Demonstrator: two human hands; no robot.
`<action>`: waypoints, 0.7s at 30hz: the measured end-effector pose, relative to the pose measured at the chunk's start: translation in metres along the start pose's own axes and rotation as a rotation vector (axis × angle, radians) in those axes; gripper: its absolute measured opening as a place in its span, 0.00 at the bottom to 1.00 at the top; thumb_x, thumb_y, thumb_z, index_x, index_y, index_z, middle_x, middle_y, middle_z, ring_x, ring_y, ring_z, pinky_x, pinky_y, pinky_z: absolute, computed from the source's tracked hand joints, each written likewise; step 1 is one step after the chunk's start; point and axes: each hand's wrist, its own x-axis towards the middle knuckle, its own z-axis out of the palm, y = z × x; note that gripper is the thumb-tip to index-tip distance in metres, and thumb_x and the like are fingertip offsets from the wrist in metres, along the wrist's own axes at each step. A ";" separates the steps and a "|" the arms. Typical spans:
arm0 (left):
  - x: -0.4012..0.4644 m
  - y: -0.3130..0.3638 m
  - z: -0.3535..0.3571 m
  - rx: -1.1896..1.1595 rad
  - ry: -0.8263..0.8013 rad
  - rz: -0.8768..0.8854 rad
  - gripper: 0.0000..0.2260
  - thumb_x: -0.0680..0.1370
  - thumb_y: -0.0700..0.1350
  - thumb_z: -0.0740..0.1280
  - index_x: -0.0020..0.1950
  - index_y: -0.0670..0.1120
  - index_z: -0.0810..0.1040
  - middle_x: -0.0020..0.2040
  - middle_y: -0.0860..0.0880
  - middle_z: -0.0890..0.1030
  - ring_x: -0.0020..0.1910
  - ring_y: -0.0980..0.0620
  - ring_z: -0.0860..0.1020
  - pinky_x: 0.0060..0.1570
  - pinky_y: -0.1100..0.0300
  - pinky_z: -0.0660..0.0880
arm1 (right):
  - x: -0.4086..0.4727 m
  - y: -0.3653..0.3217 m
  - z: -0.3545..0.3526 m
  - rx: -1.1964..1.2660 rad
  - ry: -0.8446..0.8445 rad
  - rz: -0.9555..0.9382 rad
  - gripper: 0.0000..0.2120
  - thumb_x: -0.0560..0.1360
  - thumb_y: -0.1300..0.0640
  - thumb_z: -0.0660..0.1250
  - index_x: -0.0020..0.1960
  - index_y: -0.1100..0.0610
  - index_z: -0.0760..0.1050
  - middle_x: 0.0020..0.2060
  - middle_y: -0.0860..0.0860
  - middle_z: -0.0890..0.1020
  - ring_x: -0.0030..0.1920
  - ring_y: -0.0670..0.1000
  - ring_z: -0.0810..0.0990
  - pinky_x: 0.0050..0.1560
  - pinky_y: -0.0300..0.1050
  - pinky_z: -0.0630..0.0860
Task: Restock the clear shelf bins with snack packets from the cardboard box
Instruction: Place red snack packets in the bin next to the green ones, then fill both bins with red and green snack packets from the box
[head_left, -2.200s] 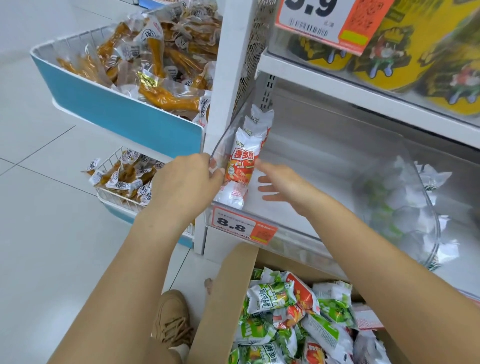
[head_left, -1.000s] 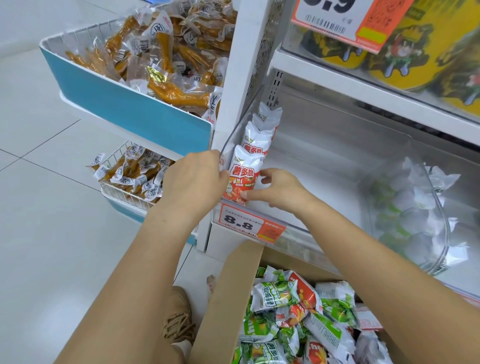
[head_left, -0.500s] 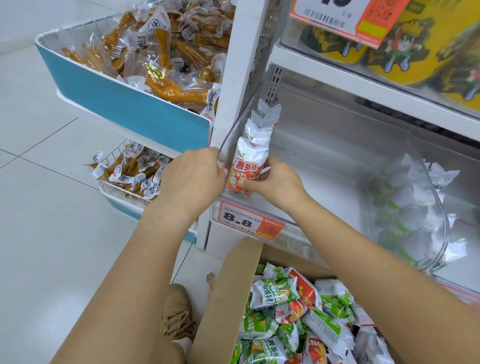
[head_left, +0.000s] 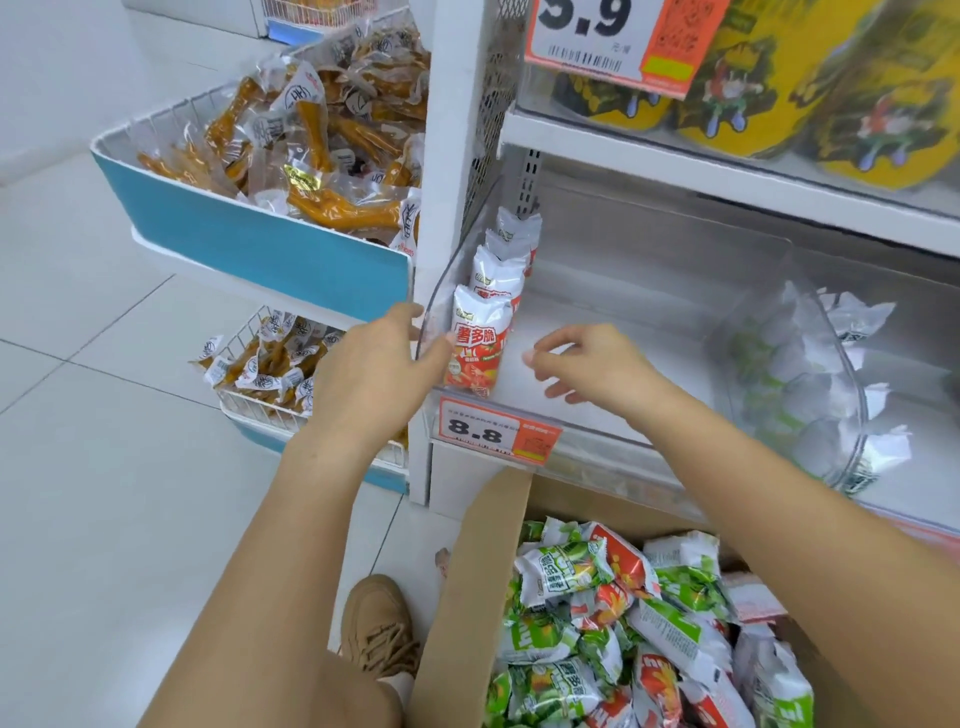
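Three red-and-white snack packets stand upright in a row at the left end of the clear shelf bin, long axes vertical, crimped tops up, printed faces toward the aisle, each one tucked behind the next toward the back. They are glossy foil pillows, puffed and slightly creased. The left hand rests at the bin's curved transparent corner, its fingers loosely bent and touching the front packet's left edge, not wrapped round it. The right hand hovers just beside the packet's right side, fingers spread and relaxed, holding nothing, clear of the foil. Below, the cardboard box stands open, its plain brown flap up, heaped with green, white and red packets lying every which way. An orange-and-white price tag reading 8.8 sits on the bin's front lip. To the left, a blue-fronted wire basket holds shiny vacuum-sealed yellow snacks.
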 end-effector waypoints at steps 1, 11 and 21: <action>-0.007 0.002 -0.003 -0.082 0.112 0.032 0.17 0.79 0.56 0.61 0.65 0.52 0.74 0.57 0.54 0.81 0.55 0.49 0.78 0.49 0.54 0.73 | -0.014 0.003 -0.008 0.071 0.064 -0.045 0.07 0.75 0.50 0.69 0.50 0.53 0.77 0.40 0.51 0.84 0.38 0.49 0.84 0.47 0.47 0.79; -0.113 0.066 0.062 -0.653 -0.192 0.290 0.08 0.79 0.44 0.62 0.48 0.56 0.78 0.34 0.56 0.82 0.35 0.58 0.81 0.42 0.61 0.77 | -0.182 0.146 -0.023 0.282 0.030 0.092 0.05 0.78 0.57 0.66 0.46 0.56 0.79 0.34 0.51 0.82 0.31 0.49 0.81 0.40 0.43 0.79; -0.229 0.020 0.185 0.327 -1.110 0.327 0.14 0.79 0.48 0.62 0.64 0.48 0.75 0.59 0.49 0.80 0.57 0.48 0.77 0.53 0.53 0.76 | -0.253 0.315 0.061 -0.392 -0.325 0.329 0.16 0.78 0.47 0.63 0.62 0.52 0.74 0.56 0.49 0.81 0.55 0.51 0.79 0.53 0.44 0.75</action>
